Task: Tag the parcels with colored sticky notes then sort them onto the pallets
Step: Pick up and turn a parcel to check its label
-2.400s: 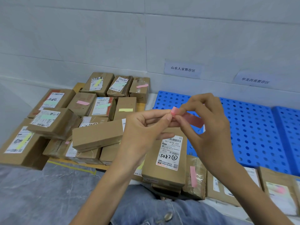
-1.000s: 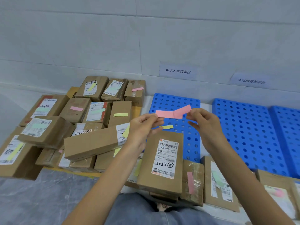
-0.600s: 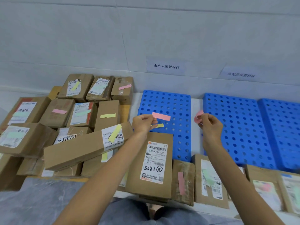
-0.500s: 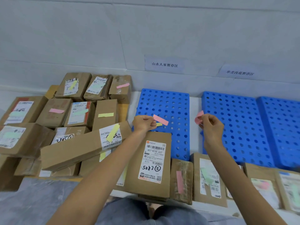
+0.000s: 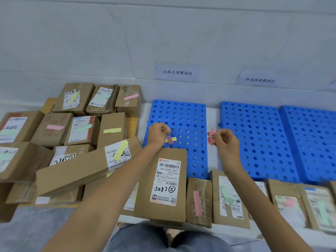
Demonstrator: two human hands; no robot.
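My left hand (image 5: 157, 134) pinches a stack of sticky strips (image 5: 170, 139), pink over yellow, just above the far end of a brown parcel (image 5: 161, 184) with a white label reading 507-N705 A37. My right hand (image 5: 224, 140) pinches a single pink sticky note (image 5: 211, 137), curled, held over the gap between two blue perforated pallets (image 5: 183, 122) (image 5: 254, 135). The parcel lies in front of me and carries no sticky note that I can see.
A heap of tagged parcels (image 5: 76, 139) fills the left. A row of tagged parcels (image 5: 229, 199) lies along the near edge of the pallets. A third blue pallet (image 5: 312, 142) is at far right. Two paper signs (image 5: 177, 72) hang on the wall.
The hands, together at first peeling a pink note, have pulled apart. The right hand now holds the separated note, and the left hand's strips have dropped toward the parcel.
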